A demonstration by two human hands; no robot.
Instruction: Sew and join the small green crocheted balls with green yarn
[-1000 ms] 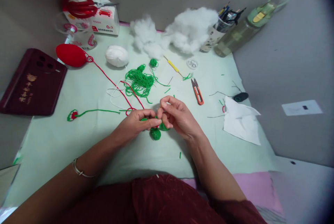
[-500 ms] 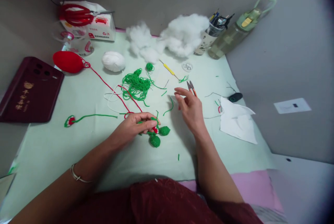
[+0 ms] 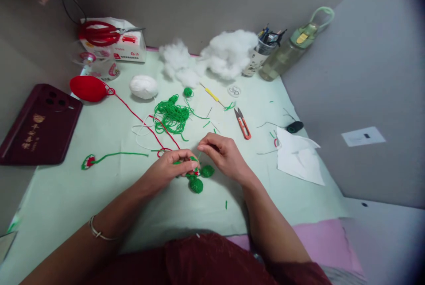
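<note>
My left hand (image 3: 169, 167) is closed around a small crocheted piece (image 3: 195, 171) in green, red and white; the fingers cover much of it. Two green crocheted balls (image 3: 196, 185) hang beside it on the right and below. Close by, my right hand (image 3: 222, 154) is closed in a pinch over a thin green yarn tail (image 3: 199, 155) that rises from the piece. A flat crocheted watermelon-like slice (image 3: 88, 162) with a long green tail lies to the left. Beyond my hands sits a loose heap of green yarn (image 3: 172, 116).
Orange thread snips (image 3: 243, 124), a yellow-handled crochet hook (image 3: 211, 94) and yarn scraps lie ahead. White stuffing (image 3: 229, 52), a white yarn ball (image 3: 144, 86) and a red yarn ball (image 3: 88, 88) are farther back. A bottle (image 3: 288, 52) stands back right; a white tissue (image 3: 299, 156) lies right.
My right hand has moved left and down from above the table to the crocheted piece, and its fingers have closed on the yarn tail. The snips are now uncovered. The view has tilted slightly.
</note>
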